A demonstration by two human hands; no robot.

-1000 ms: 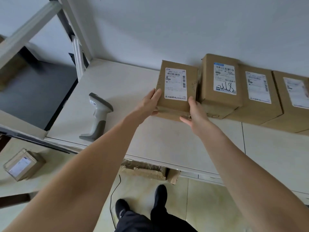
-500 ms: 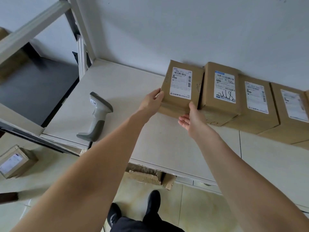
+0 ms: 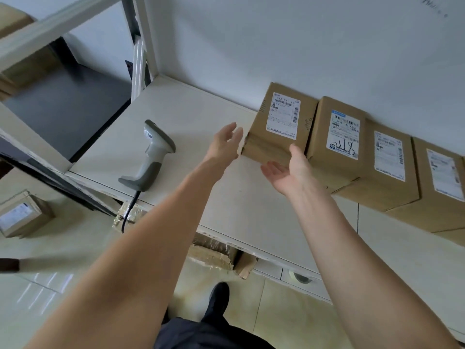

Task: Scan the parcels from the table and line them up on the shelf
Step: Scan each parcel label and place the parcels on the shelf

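A brown labelled parcel (image 3: 279, 127) stands on the white shelf (image 3: 206, 117) against the wall, at the left end of a row of three more parcels (image 3: 337, 144) (image 3: 385, 167) (image 3: 442, 187). My left hand (image 3: 225, 143) hovers with straight fingers just left of that parcel, a small gap between them. My right hand (image 3: 286, 170) is held palm up in front of the parcel's lower right corner, holding nothing. A grey barcode scanner (image 3: 151, 154) lies on the shelf to the left. Another parcel (image 3: 22, 215) sits lower left on a pale surface.
A shelf upright (image 3: 141, 41) rises at the back left, with a dark shelf board (image 3: 65, 102) beyond it. Crumpled cardboard (image 3: 214, 253) lies under the shelf. The scanner's black cable (image 3: 128, 212) hangs over the shelf's front edge. My shoes (image 3: 216, 298) stand on the tiled floor.
Both hands have let go of the leftmost parcel and drawn back from it. The parcel now stands against the wall beside the row.
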